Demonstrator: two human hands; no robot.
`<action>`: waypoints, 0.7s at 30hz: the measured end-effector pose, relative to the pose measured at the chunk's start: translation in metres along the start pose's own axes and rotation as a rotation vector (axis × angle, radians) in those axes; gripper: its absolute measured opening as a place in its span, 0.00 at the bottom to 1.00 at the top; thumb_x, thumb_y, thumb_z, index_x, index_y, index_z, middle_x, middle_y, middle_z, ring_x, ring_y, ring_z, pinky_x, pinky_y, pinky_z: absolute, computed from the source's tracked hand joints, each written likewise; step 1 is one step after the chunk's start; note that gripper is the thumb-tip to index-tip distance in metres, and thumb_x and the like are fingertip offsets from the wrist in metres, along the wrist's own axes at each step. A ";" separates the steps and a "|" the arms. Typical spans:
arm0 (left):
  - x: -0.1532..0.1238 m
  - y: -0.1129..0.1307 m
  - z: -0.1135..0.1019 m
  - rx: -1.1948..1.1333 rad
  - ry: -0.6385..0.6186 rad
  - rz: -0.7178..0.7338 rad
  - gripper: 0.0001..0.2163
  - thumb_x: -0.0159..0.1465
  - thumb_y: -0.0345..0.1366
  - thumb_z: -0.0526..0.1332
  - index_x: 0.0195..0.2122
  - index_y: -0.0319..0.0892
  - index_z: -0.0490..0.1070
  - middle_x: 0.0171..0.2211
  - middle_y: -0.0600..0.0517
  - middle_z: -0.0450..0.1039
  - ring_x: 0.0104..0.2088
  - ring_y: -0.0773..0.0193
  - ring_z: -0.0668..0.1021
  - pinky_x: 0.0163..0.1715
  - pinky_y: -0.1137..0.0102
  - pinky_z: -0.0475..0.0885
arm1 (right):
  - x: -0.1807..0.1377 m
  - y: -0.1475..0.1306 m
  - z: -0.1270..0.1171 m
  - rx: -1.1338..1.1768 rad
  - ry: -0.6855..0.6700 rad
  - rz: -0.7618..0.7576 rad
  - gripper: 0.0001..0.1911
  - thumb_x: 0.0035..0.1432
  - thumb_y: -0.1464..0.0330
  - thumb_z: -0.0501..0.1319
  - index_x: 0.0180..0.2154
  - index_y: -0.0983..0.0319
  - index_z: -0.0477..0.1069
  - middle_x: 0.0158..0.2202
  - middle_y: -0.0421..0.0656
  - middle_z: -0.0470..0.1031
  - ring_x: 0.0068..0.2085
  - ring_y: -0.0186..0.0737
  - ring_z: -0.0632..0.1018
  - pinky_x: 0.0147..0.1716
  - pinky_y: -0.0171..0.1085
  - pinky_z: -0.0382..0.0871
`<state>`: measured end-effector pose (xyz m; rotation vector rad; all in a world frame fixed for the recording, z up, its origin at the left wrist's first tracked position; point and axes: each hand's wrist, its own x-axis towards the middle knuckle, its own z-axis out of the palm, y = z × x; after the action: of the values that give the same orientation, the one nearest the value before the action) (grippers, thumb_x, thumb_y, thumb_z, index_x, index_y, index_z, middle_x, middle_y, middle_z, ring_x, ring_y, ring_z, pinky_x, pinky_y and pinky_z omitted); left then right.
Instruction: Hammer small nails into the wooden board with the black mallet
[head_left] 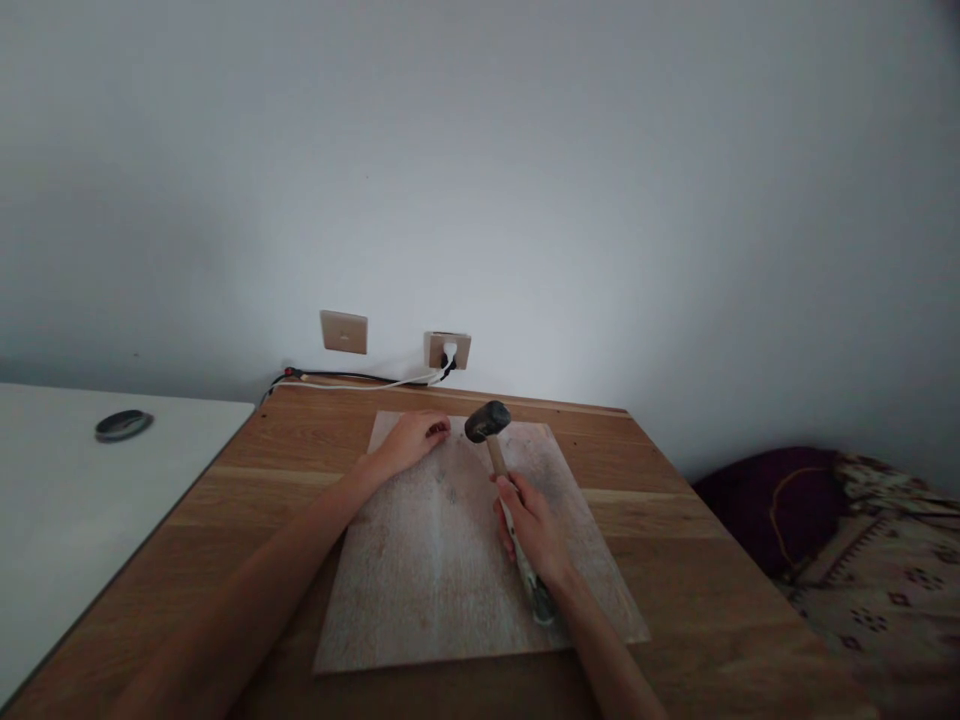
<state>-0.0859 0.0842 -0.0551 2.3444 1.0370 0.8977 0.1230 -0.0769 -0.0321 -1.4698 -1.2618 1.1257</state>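
My right hand [534, 525] is wrapped around the middle of the handle of a hammer [496, 455]. Its blunt head is black, and the wooden handle is pale at the top with white and dark patches lower down. The head is raised over the far part of a whitish, worn wooden board [427, 580]. At the board's far left part, my left hand [415, 437] rests with its fingers curled and tips together. What the fingertips hold, if anything, is too small to make out. The hammer head is just right of these fingers.
The board lies on a brown wooden table [675, 580] against a wall. Cables [360, 382] run along the table's back edge to a wall socket [448, 350]. A white surface [60, 520] with a dark round dish [124, 425] adjoins on the left; a purple cushion [780, 510] lies right.
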 end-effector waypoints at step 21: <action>-0.001 -0.005 0.004 -0.221 -0.003 -0.075 0.16 0.59 0.27 0.64 0.49 0.41 0.76 0.36 0.50 0.82 0.36 0.60 0.82 0.41 0.66 0.76 | 0.008 -0.018 0.013 -0.151 -0.031 -0.110 0.21 0.67 0.48 0.52 0.38 0.58 0.66 0.21 0.31 0.63 0.14 0.30 0.65 0.10 0.30 0.59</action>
<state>-0.0861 0.0862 -0.0608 2.1103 0.9645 0.9294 0.1072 -0.0668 -0.0181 -1.4779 -1.4578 1.0028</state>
